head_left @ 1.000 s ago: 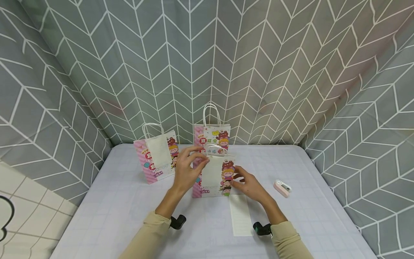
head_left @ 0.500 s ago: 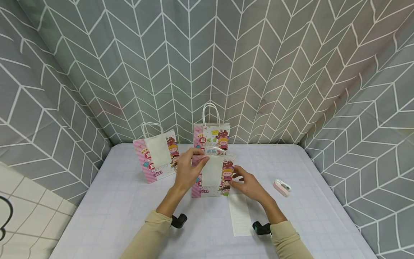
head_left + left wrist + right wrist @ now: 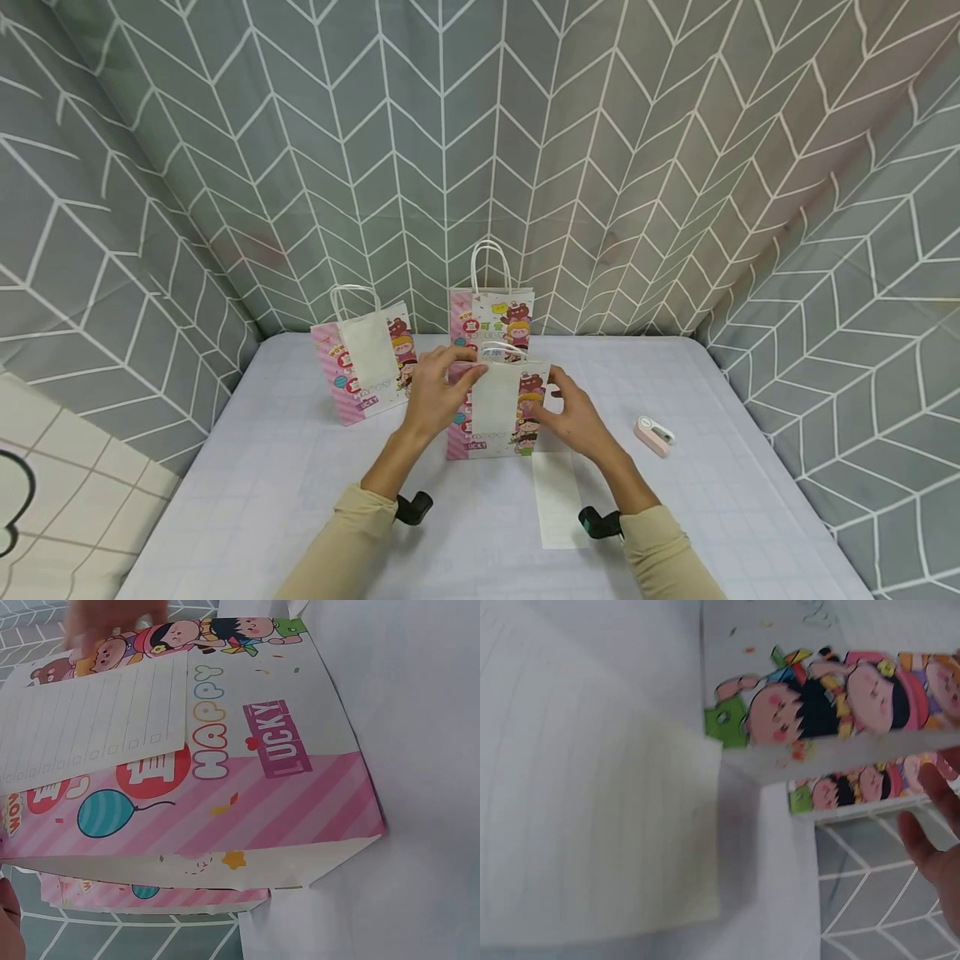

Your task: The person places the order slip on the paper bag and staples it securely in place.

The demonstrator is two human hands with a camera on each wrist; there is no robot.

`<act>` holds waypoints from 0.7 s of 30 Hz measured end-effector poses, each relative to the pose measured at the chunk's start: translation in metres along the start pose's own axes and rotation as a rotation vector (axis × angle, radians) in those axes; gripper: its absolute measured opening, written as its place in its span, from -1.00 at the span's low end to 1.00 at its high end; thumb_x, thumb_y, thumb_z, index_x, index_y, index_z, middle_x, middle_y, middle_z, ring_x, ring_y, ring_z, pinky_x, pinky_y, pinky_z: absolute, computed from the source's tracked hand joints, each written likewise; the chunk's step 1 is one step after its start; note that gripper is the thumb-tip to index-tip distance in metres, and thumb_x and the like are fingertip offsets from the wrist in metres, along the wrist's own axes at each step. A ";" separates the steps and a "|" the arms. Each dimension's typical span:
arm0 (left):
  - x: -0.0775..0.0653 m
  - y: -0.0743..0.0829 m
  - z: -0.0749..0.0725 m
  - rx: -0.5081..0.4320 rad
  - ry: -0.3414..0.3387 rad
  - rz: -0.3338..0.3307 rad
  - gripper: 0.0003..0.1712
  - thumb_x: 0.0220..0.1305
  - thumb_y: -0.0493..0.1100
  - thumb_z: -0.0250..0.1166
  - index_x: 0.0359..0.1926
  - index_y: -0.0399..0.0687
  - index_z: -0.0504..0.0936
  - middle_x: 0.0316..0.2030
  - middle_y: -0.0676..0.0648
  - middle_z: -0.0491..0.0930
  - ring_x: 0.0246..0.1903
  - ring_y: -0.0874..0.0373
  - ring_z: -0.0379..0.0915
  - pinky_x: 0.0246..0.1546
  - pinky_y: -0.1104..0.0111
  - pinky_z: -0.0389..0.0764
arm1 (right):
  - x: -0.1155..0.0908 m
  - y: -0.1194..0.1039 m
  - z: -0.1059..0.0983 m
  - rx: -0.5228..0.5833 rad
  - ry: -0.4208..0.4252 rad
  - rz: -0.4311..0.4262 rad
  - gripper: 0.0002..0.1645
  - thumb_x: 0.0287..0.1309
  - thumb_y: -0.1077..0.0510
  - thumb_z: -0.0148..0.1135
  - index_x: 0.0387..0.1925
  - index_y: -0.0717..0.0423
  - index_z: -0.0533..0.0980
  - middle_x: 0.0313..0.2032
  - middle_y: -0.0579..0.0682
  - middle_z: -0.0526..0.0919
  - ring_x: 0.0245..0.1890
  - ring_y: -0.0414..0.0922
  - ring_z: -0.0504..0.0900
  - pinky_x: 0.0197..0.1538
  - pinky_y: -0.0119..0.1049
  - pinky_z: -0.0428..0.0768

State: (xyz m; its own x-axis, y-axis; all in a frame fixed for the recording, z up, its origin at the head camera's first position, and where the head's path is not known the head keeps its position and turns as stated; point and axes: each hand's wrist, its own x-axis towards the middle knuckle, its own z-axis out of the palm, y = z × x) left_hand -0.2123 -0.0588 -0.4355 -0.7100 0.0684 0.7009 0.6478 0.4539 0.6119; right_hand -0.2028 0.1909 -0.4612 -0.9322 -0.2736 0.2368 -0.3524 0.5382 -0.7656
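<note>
A pink and white cartoon-print paper gift bag (image 3: 461,417) stands upright at the table's middle. Against its front lies a lined white sheet with small boxes (image 3: 90,720), its upper end close to the bag's top edge. My left hand (image 3: 437,392) pinches the bag's upper left edge between thumb and fingers; little of it shows in the left wrist view. My right hand (image 3: 573,417) is beside the bag's right side, thumb toward the front. In the right wrist view its fingers (image 3: 939,802) are spread, with a gap between thumb and fingers.
Another bag (image 3: 517,310) stands directly behind, its white handle up. A third bag (image 3: 348,404), with a sheet on its front, stands at the left. A lined white sheet (image 3: 558,508) lies flat in front. A small pink-and-white stapler (image 3: 655,437) lies at the right.
My right hand has shifted slightly up along the bag's right side, and its fingers have loosened. My left hand stays at the upper left edge.
</note>
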 end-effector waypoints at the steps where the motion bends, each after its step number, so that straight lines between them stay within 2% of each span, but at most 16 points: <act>1: 0.000 0.000 0.000 0.003 -0.004 -0.004 -0.80 0.19 -0.10 0.49 -0.19 -0.03 0.73 -0.26 -0.01 0.73 -0.22 0.09 0.59 -0.06 0.10 0.38 | 0.001 -0.003 0.000 0.014 0.028 -0.023 -0.27 0.25 -0.11 0.35 0.37 -0.09 0.32 0.20 0.02 0.55 0.26 0.08 0.46 0.26 0.20 0.40; 3: 0.000 0.001 -0.001 0.007 -0.011 -0.011 -0.80 0.19 -0.08 0.49 -0.19 -0.01 0.73 -0.27 0.00 0.72 -0.22 0.10 0.57 -0.07 0.11 0.38 | 0.004 -0.011 0.000 0.042 0.086 -0.074 -0.32 0.27 -0.10 0.34 0.36 -0.14 0.35 0.23 -0.03 0.54 0.24 0.03 0.47 0.24 0.17 0.40; 5: 0.000 0.002 -0.001 0.010 -0.021 -0.017 -0.80 0.18 -0.08 0.50 -0.19 0.00 0.73 -0.28 0.01 0.71 -0.24 0.11 0.55 -0.07 0.12 0.37 | 0.005 -0.024 0.000 0.078 0.144 -0.116 -0.37 0.29 -0.03 0.34 0.35 -0.12 0.38 0.22 -0.03 0.56 0.21 0.00 0.49 0.22 0.12 0.38; 8: 0.000 0.003 -0.001 0.015 -0.029 -0.021 -0.79 0.17 -0.07 0.51 -0.19 0.01 0.74 -0.30 0.02 0.68 -0.26 0.12 0.51 -0.08 0.13 0.35 | 0.005 -0.050 0.000 0.124 0.212 -0.160 -0.49 0.29 0.12 0.35 0.24 0.03 0.48 0.13 0.08 0.61 0.12 -0.02 0.52 0.16 0.07 0.41; 11: 0.000 0.002 -0.001 0.021 -0.032 -0.026 -0.78 0.16 -0.07 0.52 -0.18 0.00 0.74 -0.31 0.03 0.66 -0.27 0.12 0.49 -0.09 0.13 0.35 | 0.004 -0.073 -0.001 0.135 0.261 -0.203 -0.69 0.24 0.29 0.35 0.02 0.20 0.59 -0.06 0.17 0.66 -0.03 -0.03 0.55 0.03 -0.03 0.49; 13: -0.001 0.002 0.000 0.019 -0.031 -0.027 -0.76 0.15 -0.07 0.52 -0.19 -0.03 0.75 -0.31 0.03 0.66 -0.28 0.12 0.48 -0.10 0.13 0.35 | 0.005 -0.075 0.000 0.121 0.287 -0.248 -0.81 0.22 0.32 0.36 -0.12 0.21 0.64 -0.16 0.14 0.67 -0.14 -0.09 0.53 -0.09 -0.10 0.50; 15: -0.001 0.001 0.000 0.013 -0.030 -0.029 -0.75 0.13 -0.08 0.53 -0.19 -0.06 0.76 -0.32 0.03 0.66 -0.27 0.12 0.48 -0.10 0.14 0.35 | 0.005 -0.078 0.000 0.103 0.314 -0.278 -0.88 0.19 0.35 0.36 -0.21 0.22 0.66 -0.24 0.12 0.69 -0.20 -0.05 0.52 -0.16 -0.11 0.46; 21: -0.001 0.001 -0.001 0.005 -0.016 -0.007 -0.76 0.12 -0.07 0.54 -0.21 -0.04 0.77 -0.35 0.04 0.63 -0.33 0.16 0.46 -0.13 0.16 0.34 | 0.006 -0.078 0.001 0.090 0.334 -0.277 -0.89 0.19 0.34 0.36 -0.22 0.24 0.66 -0.25 0.12 0.70 -0.15 0.07 0.56 -0.13 -0.24 0.43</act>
State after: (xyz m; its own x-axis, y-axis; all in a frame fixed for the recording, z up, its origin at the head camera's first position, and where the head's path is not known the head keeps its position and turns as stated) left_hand -0.2103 -0.0592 -0.4350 -0.7192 0.0796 0.6902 0.6412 0.4586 0.6153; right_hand -0.1810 0.1462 -0.4003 -0.7842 -0.1174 0.6093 -0.5980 0.4051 -0.6916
